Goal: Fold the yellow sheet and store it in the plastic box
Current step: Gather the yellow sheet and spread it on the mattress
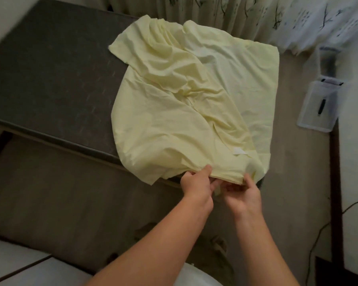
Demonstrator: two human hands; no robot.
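now: fold step, early on. sheet [184, 100] is only loosely doubled & crumpled, nothing stored yet.
mattress [50, 69]: dark grey, flat, faintly patterned top; carries the sheet's left part.
sheet: pale yellow, thin soft cloth, deep creases down the middle, smoother on the rt. small white tag [239, 151] near the front hem. lies across the mattress & the beige surface beside it.
l hand [196, 182]: pinching the bunched front hem, thumb on top.
r hand [242, 195]: fingers curled under the same hem, gripping it, just beside the l hand.
box [328, 60]: clear plastic, blurry, far rt, well apart from the sheet. flat clear lid [318, 108] w/ a black part lies in front of it.
next: prob. slide the hands apart along the hem, pull taut & flatten before another fold. limp cloth slumps, so corners need matching.
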